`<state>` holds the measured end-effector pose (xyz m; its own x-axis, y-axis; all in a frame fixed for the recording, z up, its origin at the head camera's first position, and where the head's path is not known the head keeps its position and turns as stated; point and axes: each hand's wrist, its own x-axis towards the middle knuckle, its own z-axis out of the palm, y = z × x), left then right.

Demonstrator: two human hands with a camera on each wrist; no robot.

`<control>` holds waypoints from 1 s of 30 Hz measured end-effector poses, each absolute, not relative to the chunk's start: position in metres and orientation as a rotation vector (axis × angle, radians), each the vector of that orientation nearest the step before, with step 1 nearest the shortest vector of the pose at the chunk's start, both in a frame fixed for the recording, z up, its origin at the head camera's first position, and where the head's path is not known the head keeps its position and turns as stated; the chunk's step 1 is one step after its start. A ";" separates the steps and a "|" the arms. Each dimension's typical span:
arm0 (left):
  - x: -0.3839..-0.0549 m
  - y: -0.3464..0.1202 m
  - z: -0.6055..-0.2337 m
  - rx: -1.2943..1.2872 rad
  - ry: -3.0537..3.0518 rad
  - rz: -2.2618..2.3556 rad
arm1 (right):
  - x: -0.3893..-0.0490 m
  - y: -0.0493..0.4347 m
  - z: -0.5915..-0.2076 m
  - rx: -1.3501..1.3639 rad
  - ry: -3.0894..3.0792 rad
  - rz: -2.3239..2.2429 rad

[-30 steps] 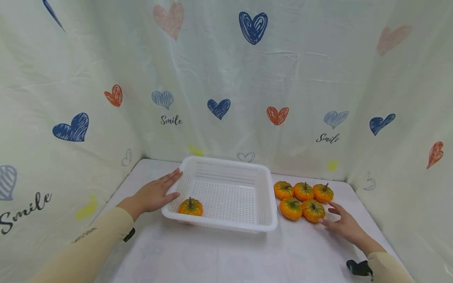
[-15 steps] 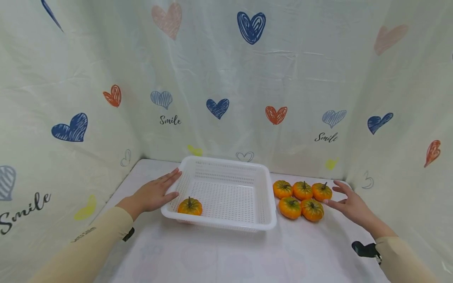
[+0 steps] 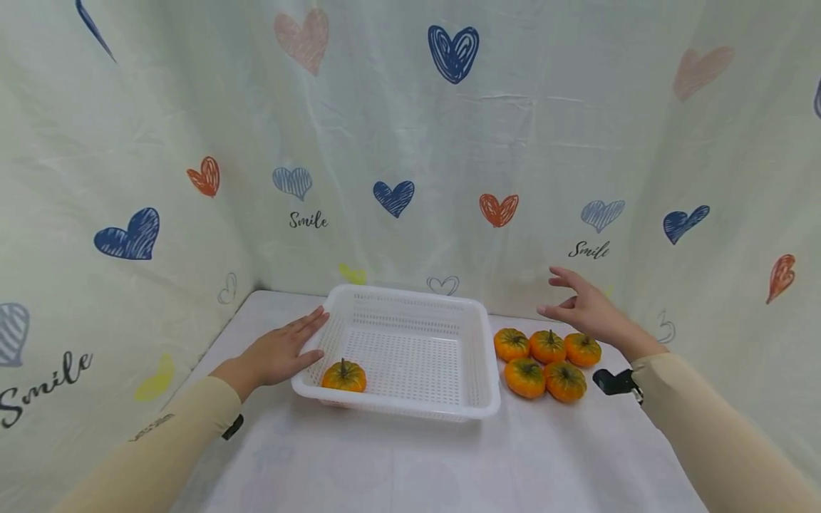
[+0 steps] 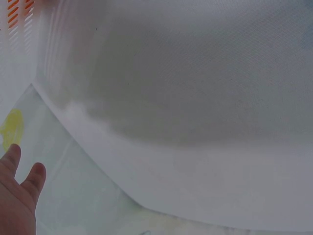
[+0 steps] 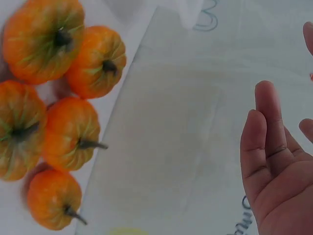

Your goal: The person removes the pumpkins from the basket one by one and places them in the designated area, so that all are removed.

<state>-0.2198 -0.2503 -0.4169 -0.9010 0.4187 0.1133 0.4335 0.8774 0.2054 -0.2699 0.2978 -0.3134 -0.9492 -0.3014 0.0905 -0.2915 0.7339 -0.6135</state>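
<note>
A white perforated plastic basket (image 3: 417,406) sits on the table, and one small orange pumpkin (image 3: 344,375) lies in its near left corner. My left hand (image 3: 276,354) rests on the basket's left rim with its fingers extended. To the right of the basket, several small pumpkins (image 3: 565,382) stand close together in two rows. My right hand (image 3: 593,313) is raised above the back row, holding nothing. In the right wrist view its fingers (image 5: 269,105) are spread and apart from the pumpkins (image 5: 73,134).
A pale curtain (image 3: 449,142) printed with hearts and the word "Smile" rises behind the table and along both sides. The white-covered table (image 3: 385,470) extends in front of the basket.
My right hand has moved from beside the front right pumpkin, back past the rear one, then up and leftward above the group. The left hand, basket and pumpkins have stayed in place.
</note>
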 end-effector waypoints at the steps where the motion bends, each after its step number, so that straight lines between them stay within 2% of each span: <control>1: -0.220 -0.250 -0.417 -0.671 -2.987 -0.349 | -0.273 0.290 -0.311 -0.519 2.903 -1.021; 15: -0.218 -0.246 -0.415 -0.660 -3.005 -0.360 | -0.300 0.184 -0.306 -0.738 2.720 -1.025; 30: -0.221 -0.250 -0.418 -0.658 -3.006 -0.377 | -0.315 0.104 -0.332 -0.794 2.604 -0.976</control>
